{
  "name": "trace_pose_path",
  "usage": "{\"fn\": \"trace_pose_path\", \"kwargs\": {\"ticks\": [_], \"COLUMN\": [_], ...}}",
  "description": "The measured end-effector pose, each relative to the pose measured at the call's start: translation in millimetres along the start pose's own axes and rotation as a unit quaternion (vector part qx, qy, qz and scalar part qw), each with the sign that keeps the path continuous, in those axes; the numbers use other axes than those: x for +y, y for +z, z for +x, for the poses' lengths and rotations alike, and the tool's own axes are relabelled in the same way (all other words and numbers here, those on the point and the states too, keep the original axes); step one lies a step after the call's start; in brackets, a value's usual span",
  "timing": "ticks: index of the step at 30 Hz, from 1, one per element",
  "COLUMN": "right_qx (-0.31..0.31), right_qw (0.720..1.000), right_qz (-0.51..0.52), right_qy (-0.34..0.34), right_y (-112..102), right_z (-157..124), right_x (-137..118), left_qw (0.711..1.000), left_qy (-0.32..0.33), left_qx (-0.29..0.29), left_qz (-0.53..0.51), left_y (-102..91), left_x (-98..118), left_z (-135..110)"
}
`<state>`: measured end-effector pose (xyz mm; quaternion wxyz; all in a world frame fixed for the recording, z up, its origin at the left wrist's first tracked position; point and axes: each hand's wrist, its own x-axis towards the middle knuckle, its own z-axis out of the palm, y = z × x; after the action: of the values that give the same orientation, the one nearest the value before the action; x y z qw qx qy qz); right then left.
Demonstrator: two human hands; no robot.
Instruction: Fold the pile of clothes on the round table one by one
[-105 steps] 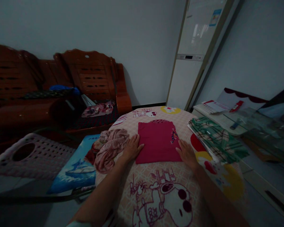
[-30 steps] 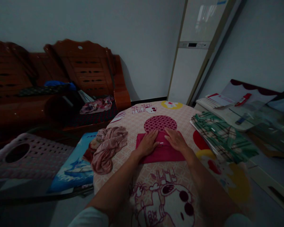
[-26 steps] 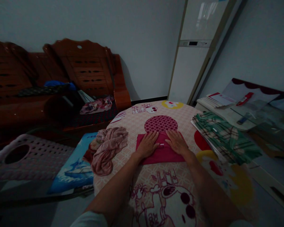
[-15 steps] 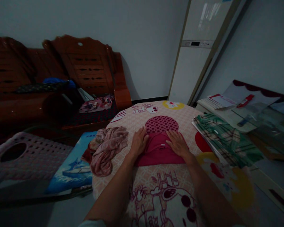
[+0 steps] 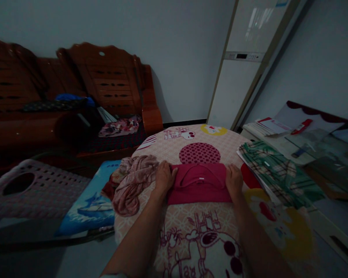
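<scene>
A folded pink shirt (image 5: 199, 193) lies flat on the round table's patterned cloth (image 5: 188, 210), its neckline and a small white label facing up. My left hand (image 5: 164, 178) is closed at the shirt's left edge, the thumb resting over the fabric. At the opposite edge, my right hand (image 5: 234, 181) has its fingers curled in on the cloth of the shirt; the fingertips are partly hidden. Just left of my left hand is a crumpled pinkish scarf-like cloth (image 5: 133, 185).
A green plaid folded garment (image 5: 274, 166) lies at the table's right edge, beside a side cabinet with papers (image 5: 272, 125). To the left are a blue cushion (image 5: 89, 208) and a woven chair (image 5: 52, 189). A wooden sofa (image 5: 107, 81) and a standing air conditioner (image 5: 234, 85) are behind.
My hands have moved from lying flat on top of the shirt outward to its left and right edges and closed there. The shirt's upper edge now looks straighter and wider.
</scene>
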<state>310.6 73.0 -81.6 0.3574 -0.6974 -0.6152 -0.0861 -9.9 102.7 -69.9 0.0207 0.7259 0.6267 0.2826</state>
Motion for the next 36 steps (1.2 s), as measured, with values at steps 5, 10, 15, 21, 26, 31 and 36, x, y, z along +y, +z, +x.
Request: {"fn": "trace_pose_path", "kwargs": {"ticks": [5,10,15,21,26,31,36], "right_qx": [-0.021,-0.003,-0.017,-0.067,-0.083,-0.089,0.003], "right_qw": [1.0,1.0,0.996,0.971,0.948,0.899,0.872], "right_qz": [-0.012,0.019,0.085,0.221,0.281,0.387,0.429], "right_qy": [0.009,-0.005,0.0,0.054,0.124,0.183,0.235], "right_y": [5,15,14,-4,-16,-36,-78], "right_z": [-2,-2,0,3,2,6,1], "right_x": [16,25,31,14,-7,-16,-13], "left_qw": [0.999,0.995,0.988,0.97,0.905,0.892,0.978], "left_qy": [-0.015,-0.02,-0.004,-0.082,-0.137,-0.1,-0.015], "left_qx": [-0.025,-0.095,-0.124,-0.144,-0.226,-0.26,-0.196], "left_qz": [-0.016,-0.023,-0.09,-0.18,-0.333,-0.356,-0.072], "left_y": [-3.9,-15.1,-28.2,-37.6,-40.2,-46.8,-56.9], "left_x": [-4,-3,-1,7,1,2,53], "left_z": [2,5,8,9,7,15,48]}}
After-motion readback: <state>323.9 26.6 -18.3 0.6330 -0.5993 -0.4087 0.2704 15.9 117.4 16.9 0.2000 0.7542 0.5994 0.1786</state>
